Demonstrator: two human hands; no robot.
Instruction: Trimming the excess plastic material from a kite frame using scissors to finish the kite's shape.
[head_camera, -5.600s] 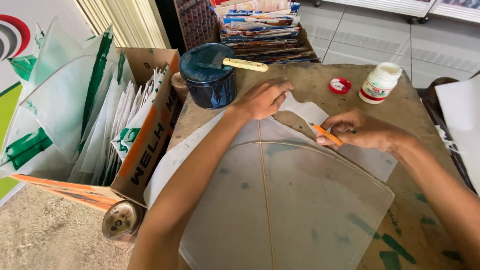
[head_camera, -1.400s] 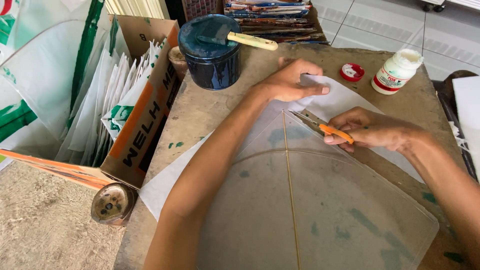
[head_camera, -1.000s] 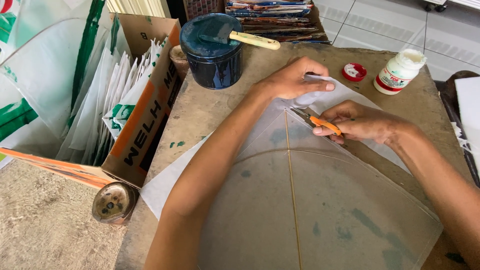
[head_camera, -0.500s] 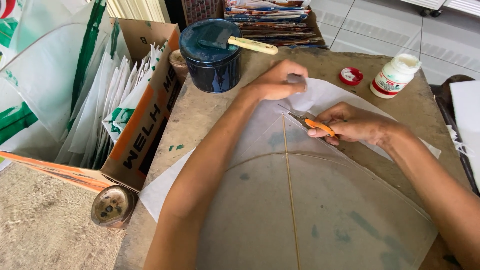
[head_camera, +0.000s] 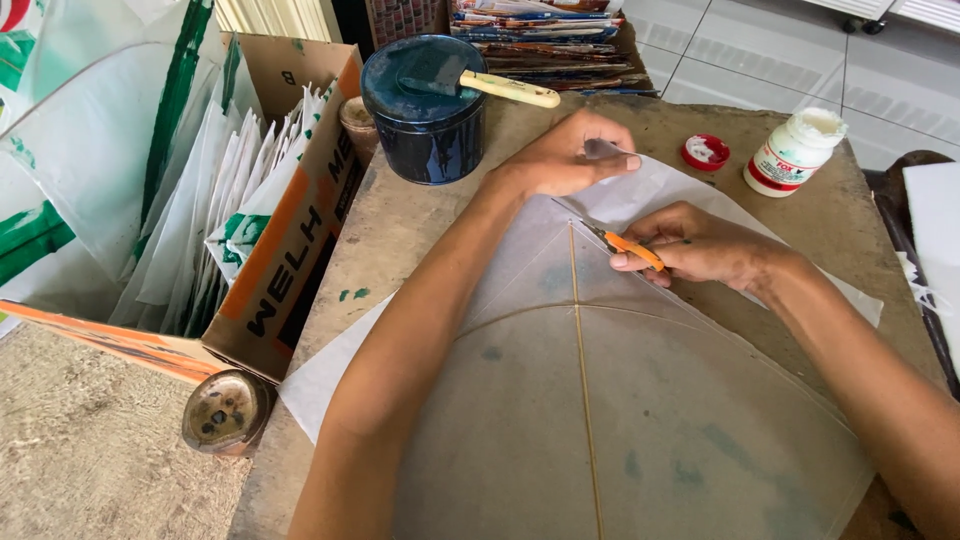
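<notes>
- Pressing down on the top corner of the thin see-through paper (head_camera: 640, 420) with the left hand (head_camera: 565, 160), fingers bent and flat on the sheet, not gripping anything.
- Gripping small orange-handled scissors (head_camera: 625, 243) in the right hand (head_camera: 705, 245), fingers curled tight around the handles.
- Resting with the blades at the top of the thin stick (head_camera: 583, 380), close to the paper's upper edge, just below the left hand.
- Lying flat on the brown desk (head_camera: 400, 240), the paper covers most of the middle, with the stick running straight down its centre and a second thin stick bent in a curve across it.
- Standing behind the left hand, a dark blue tin (head_camera: 425, 115) with a cream-handled brush (head_camera: 480, 85) laid across its top.
- Sitting near the far right corner of the desk, a white glue bottle (head_camera: 795, 155), open, with its red cap (head_camera: 705, 152) lying just beside it.
- Leaning against the desk on the left, a cardboard box (head_camera: 290, 230) full of folded white and green sheets (head_camera: 190, 220).
- Lying below the box, a round rusty can (head_camera: 225, 410) near the desk's edge.
- Stacked at the back, beyond the tin, a pile of coloured papers (head_camera: 545, 35).
</notes>
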